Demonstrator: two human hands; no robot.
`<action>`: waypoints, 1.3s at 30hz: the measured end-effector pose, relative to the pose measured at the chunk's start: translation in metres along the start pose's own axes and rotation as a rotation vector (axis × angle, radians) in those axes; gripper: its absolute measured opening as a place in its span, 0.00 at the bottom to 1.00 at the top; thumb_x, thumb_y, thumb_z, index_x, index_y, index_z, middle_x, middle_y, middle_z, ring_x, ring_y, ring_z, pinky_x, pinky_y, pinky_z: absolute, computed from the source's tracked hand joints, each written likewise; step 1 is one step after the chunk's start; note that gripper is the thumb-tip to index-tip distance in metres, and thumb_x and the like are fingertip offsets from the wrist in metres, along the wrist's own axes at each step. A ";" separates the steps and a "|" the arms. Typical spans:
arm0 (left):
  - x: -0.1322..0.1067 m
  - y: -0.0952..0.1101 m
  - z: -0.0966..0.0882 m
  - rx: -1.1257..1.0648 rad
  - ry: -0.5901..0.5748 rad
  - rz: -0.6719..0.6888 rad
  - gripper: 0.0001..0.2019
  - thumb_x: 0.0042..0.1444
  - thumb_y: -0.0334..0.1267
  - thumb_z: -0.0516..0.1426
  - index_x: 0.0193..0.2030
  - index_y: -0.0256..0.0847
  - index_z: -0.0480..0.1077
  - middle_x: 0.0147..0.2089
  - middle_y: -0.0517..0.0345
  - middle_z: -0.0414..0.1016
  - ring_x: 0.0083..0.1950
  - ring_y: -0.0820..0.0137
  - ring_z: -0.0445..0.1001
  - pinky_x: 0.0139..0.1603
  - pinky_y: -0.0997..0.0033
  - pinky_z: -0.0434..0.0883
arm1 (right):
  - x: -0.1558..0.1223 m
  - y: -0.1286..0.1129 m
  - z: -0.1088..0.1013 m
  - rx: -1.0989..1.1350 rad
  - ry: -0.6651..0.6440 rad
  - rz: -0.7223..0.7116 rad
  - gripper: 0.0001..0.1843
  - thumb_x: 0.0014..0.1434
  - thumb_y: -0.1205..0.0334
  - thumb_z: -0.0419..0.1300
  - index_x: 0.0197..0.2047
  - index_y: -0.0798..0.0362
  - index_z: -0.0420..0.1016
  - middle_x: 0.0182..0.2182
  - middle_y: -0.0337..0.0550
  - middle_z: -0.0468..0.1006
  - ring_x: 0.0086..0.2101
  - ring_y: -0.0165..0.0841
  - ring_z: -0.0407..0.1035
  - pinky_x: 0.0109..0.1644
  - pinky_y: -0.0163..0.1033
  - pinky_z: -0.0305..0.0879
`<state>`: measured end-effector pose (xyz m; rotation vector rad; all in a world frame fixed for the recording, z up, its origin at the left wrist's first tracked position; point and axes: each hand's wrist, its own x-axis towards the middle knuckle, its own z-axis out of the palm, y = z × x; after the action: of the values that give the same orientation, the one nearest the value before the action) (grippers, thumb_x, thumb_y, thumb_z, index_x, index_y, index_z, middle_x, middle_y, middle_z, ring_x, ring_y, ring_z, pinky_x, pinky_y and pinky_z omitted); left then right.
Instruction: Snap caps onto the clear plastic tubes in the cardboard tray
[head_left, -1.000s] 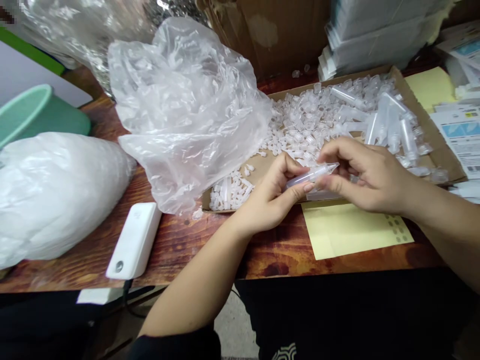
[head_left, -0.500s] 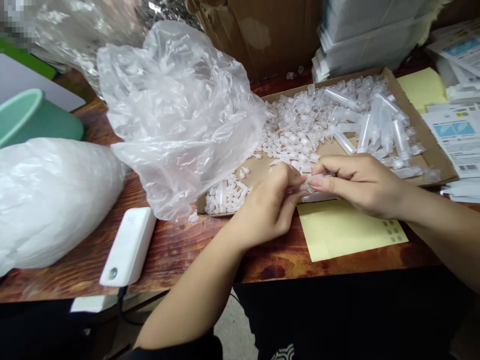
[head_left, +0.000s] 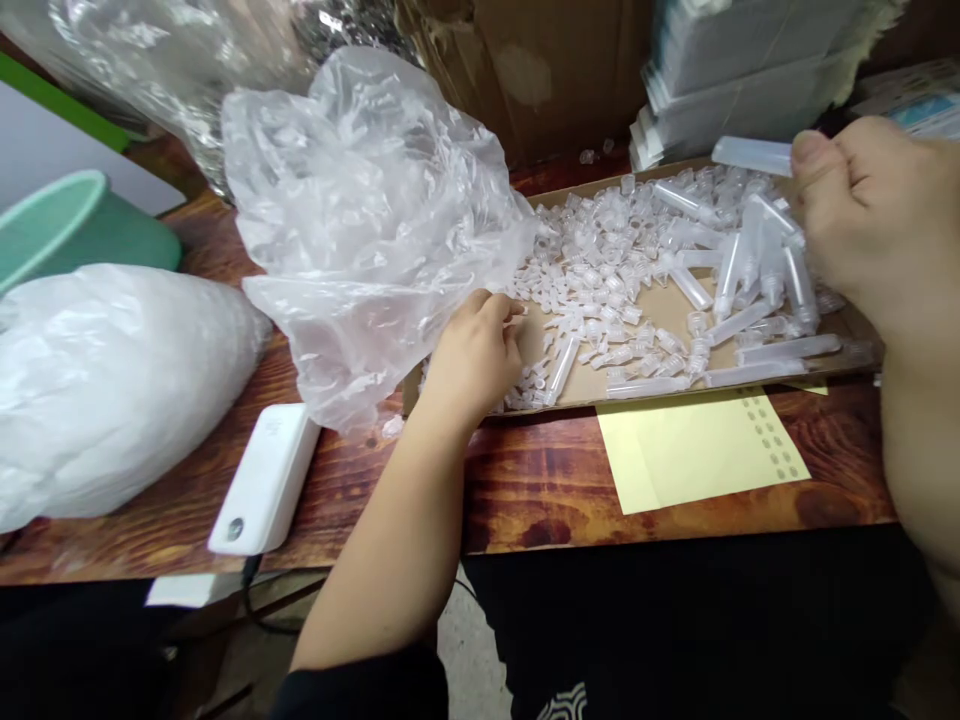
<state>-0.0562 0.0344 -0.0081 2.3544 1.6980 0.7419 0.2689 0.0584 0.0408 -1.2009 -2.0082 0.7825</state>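
My right hand (head_left: 877, 220) is closed around one end of a translucent plastic tube (head_left: 750, 156), raised over the right back corner of a shallow cardboard tray (head_left: 651, 298). At the tray's left part, the curled fingertips of my left hand (head_left: 476, 350) pinch a small white plastic piece (head_left: 520, 312), partly hidden by the fingers. Similar small white pieces (head_left: 529, 385) lie below that hand, with a tube (head_left: 562, 368) among them. Clear ribbed caps (head_left: 600, 215) fill the back of the tray. Several more tubes (head_left: 771, 255) are heaped at its right.
A crumpled clear plastic bag (head_left: 375, 220) overlaps the tray's left side. Yellow paper (head_left: 690, 455) lies in front of it. A white power bank (head_left: 266, 480), a full white bag (head_left: 120, 390) and a green tub (head_left: 112, 230) are at the left. Stacked packs (head_left: 742, 70) stand behind.
My hands were together over the tray's front edge and have parted. The right one moved back and right with the tube; the left one moved left to the small white pieces.
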 end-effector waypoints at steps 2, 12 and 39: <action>0.002 -0.003 0.001 0.003 -0.076 -0.009 0.07 0.65 0.32 0.56 0.46 0.43 0.75 0.48 0.48 0.76 0.47 0.60 0.77 0.53 0.55 0.76 | 0.000 0.006 -0.005 -0.096 0.076 -0.012 0.34 0.69 0.30 0.49 0.38 0.53 0.78 0.39 0.51 0.80 0.43 0.38 0.74 0.41 0.43 0.67; 0.003 0.010 0.006 -0.068 -0.253 0.077 0.18 0.63 0.29 0.55 0.58 0.39 0.76 0.55 0.47 0.76 0.59 0.59 0.76 0.65 0.56 0.73 | 0.008 0.008 0.002 -0.621 0.335 -0.043 0.25 0.70 0.37 0.52 0.37 0.50 0.75 0.38 0.54 0.78 0.40 0.45 0.71 0.43 0.51 0.62; 0.003 0.010 0.010 -0.189 -0.145 0.099 0.06 0.63 0.30 0.60 0.45 0.41 0.76 0.46 0.54 0.77 0.47 0.66 0.77 0.53 0.64 0.74 | -0.004 -0.017 0.057 0.108 0.058 -0.321 0.07 0.64 0.55 0.65 0.44 0.43 0.74 0.40 0.42 0.75 0.37 0.37 0.70 0.39 0.45 0.69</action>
<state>-0.0418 0.0356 -0.0122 2.3130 1.3983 0.6953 0.2175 0.0389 0.0181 -0.8038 -2.0160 0.6769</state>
